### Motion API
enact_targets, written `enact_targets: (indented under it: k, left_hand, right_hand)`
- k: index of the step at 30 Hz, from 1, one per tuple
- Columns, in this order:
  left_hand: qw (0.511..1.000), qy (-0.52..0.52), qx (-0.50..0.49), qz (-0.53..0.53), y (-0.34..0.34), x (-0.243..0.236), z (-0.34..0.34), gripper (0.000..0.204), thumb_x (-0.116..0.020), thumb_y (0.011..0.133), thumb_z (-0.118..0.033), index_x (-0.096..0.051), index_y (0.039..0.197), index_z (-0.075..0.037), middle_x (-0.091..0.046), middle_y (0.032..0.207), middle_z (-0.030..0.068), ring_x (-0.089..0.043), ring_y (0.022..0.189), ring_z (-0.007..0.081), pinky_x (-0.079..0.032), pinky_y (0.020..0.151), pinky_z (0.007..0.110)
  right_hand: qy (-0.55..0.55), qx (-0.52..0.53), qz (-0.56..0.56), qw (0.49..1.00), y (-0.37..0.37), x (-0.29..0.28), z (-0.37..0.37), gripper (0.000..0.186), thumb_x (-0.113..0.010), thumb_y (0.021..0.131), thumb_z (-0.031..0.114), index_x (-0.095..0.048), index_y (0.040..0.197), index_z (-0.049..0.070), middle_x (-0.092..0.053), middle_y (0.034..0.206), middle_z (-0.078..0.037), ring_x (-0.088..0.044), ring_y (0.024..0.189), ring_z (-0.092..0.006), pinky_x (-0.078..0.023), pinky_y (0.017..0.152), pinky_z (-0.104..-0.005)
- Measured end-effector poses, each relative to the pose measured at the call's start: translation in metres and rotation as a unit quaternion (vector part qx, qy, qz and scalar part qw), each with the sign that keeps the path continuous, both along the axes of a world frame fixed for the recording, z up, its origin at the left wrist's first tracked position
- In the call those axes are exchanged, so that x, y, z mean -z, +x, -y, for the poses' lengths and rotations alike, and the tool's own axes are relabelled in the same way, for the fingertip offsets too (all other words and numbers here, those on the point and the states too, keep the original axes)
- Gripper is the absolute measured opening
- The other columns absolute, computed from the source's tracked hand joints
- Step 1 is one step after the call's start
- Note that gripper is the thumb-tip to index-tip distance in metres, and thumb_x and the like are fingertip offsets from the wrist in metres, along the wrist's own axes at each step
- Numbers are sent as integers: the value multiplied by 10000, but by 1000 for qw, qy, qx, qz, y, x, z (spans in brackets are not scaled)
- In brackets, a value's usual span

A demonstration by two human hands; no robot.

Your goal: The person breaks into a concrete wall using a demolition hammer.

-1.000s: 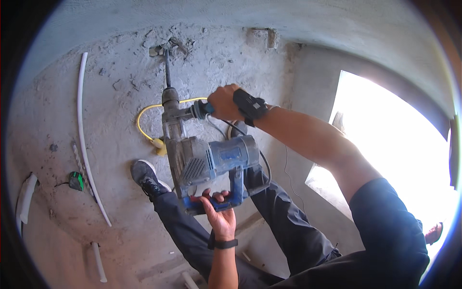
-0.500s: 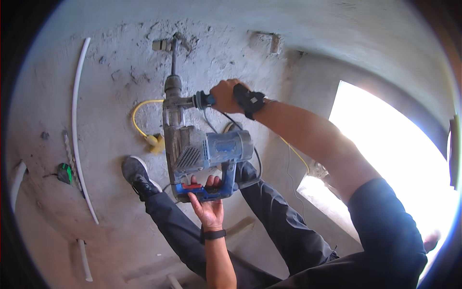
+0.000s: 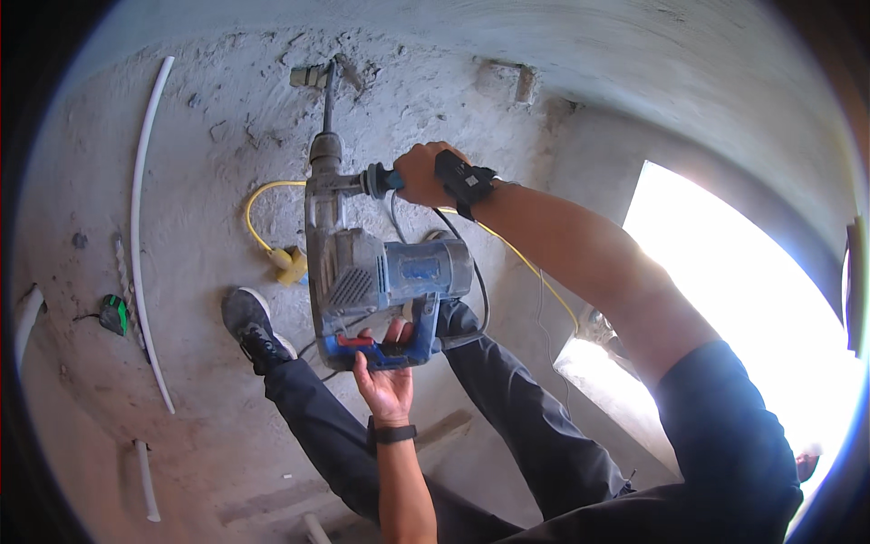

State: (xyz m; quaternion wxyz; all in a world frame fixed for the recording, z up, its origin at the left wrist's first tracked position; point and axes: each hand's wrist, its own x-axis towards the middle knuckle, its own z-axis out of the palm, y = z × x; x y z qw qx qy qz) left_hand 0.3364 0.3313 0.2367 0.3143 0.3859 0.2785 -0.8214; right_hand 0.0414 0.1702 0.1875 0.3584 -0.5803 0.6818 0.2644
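A dusty blue-and-grey rotary hammer (image 3: 349,263) is held lengthwise, its long steel bit (image 3: 329,104) pointing away toward a rough cement wall. The bit's tip meets a chipped hollow beside a small pale box-like insert (image 3: 309,76). My right hand (image 3: 428,174) wraps round the side handle near the tool's front. My left hand (image 3: 388,381), palm up, grips the rear handle from below, with its thumb beside the red switch part (image 3: 354,341). Dark bands sit on both wrists.
A yellow plug and socket (image 3: 288,265) with yellow cable lies behind the tool. White pipe (image 3: 140,227) runs along the left, near a green-and-black tape measure (image 3: 113,315). My shoe (image 3: 254,326) stands left of the tool. A bright opening (image 3: 743,281) is at right.
The whole view has shifted slightly. Both hands keep their grip on the rotary hammer, whose rear end sits a little higher in the picture. The bit stays at the chipped hollow.
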Motion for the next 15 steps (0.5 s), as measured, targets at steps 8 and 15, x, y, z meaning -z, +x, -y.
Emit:
enact_targets:
  k: [8, 15]
  left_hand:
    - [1000, 16, 20, 18, 0, -16, -7, 393, -477, 1004, -489, -544, 1259, -197, -600, 1327, 206, -514, 1289, 394, -336, 1128, 531]
    - [1000, 26, 6, 10, -7, -38, 0, 373, -506, 991, -476, -548, 1252, -213, -625, 1288, 201, -502, 1309, 385, -331, 1137, 534]
  right_hand:
    - [30, -9, 41, 999, -2, 5, -4, 295, -693, 791, 324, -746, 935, 72, -724, 873, -176, -718, 842, -338, -582, 772, -421]
    - [35, -4, 56, 998, -4, 0, 5, 297, -681, 785, 316, -744, 923, 61, -721, 867, -179, -711, 827, -355, -577, 761, -429]
